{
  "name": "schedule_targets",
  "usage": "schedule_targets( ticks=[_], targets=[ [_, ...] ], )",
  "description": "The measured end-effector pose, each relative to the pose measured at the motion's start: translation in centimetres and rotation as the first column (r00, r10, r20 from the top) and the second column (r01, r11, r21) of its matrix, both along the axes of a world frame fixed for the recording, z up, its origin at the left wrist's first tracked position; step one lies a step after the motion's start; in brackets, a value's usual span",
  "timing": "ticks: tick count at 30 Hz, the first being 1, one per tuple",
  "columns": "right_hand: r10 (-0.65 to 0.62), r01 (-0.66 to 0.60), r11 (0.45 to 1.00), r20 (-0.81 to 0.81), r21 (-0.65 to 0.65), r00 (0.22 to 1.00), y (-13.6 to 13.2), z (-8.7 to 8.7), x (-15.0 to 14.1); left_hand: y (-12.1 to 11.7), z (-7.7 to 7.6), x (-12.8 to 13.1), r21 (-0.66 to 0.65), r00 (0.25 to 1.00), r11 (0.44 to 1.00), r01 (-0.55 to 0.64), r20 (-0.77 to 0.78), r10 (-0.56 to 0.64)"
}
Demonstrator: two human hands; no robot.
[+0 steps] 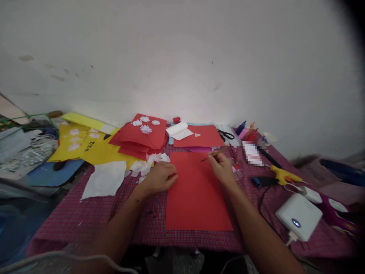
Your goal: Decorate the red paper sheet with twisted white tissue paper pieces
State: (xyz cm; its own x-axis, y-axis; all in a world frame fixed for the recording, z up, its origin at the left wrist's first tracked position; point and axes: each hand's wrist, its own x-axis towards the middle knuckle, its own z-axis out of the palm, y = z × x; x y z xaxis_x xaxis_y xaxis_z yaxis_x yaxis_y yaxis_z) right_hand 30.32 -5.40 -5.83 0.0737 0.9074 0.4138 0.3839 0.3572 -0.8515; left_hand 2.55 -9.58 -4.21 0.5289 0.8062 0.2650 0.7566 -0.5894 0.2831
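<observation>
One smooth, flat red sheet (196,201) lies on checked cloth (148,232) at lower centre, between the hands. The left hand (159,177) curls over its left edge; whether it grips anything cannot be told. The right hand (221,165) pinches a thin, dark-tipped brush (204,159) above its upper right. Crumpled white scraps (146,164) crowd beyond the left hand; farther, a white roll (177,129) rests on red paper (202,140).
</observation>
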Motion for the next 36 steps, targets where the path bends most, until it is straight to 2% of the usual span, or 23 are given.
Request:
schedule_targets(
  ticks=[1, 3, 4, 5, 8, 12, 15, 21, 30, 36],
  targets=[
    [0.014, -0.015, 1.000, -0.059, -0.018, 0.998, -0.1, -0.2, -0.6, 0.5, 0.0, -0.5, 0.035, 0.997, 0.997, -0.073, 0.027, 0.072],
    [0.063, -0.072, 0.995, -0.133, -0.064, 0.989, -0.4, -0.5, -1.8, 1.8, 0.2, -1.7, 0.092, 0.944, 0.945, -0.312, 0.145, 0.298],
    [0.076, -0.090, 0.993, -0.162, -0.081, 0.984, -0.6, -0.6, -2.3, 2.4, 0.4, -2.2, 0.103, 0.912, 0.914, -0.392, 0.173, 0.371],
    [0.100, -0.119, 0.988, -0.179, -0.099, 0.979, -0.8, -0.6, -2.7, 2.9, 0.5, -2.5, 0.106, 0.901, 0.900, -0.422, 0.160, 0.404],
    [0.167, -0.193, 0.973, -0.191, -0.127, 0.967, -1.2, -0.6, -3.4, 4.0, 0.8, -2.2, 0.082, 0.923, 0.920, -0.384, 0.006, 0.385],
    [0.180, -0.206, 0.970, -0.186, -0.131, 0.966, -1.5, -0.4, -3.3, 4.1, 0.3, -0.5, 0.085, 0.917, 0.925, -0.370, -0.129, 0.379],
    [0.172, -0.198, 0.971, -0.180, -0.137, 0.968, -1.5, -0.4, -3.2, 3.8, -0.6, 0.1, 0.117, 0.916, 0.923, -0.365, -0.129, 0.379],
    [0.176, -0.199, 0.967, -0.147, -0.160, 0.973, -1.3, -0.9, -3.3, 3.8, -1.8, -0.5, 0.114, 0.915, 0.924, -0.365, -0.137, 0.378],
    [0.196, -0.216, 0.964, -0.129, -0.156, 0.972, -1.4, -1.1, -3.5, 3.9, -1.9, -0.6, 0.137, 0.912, 0.923, -0.359, -0.158, 0.378],
    [0.198, -0.218, 0.962, -0.127, -0.164, 0.972, -1.5, -1.0, -3.2, 4.1, -1.7, -0.9, 0.108, 0.917, 0.923, -0.369, -0.121, 0.381]
  ],
)
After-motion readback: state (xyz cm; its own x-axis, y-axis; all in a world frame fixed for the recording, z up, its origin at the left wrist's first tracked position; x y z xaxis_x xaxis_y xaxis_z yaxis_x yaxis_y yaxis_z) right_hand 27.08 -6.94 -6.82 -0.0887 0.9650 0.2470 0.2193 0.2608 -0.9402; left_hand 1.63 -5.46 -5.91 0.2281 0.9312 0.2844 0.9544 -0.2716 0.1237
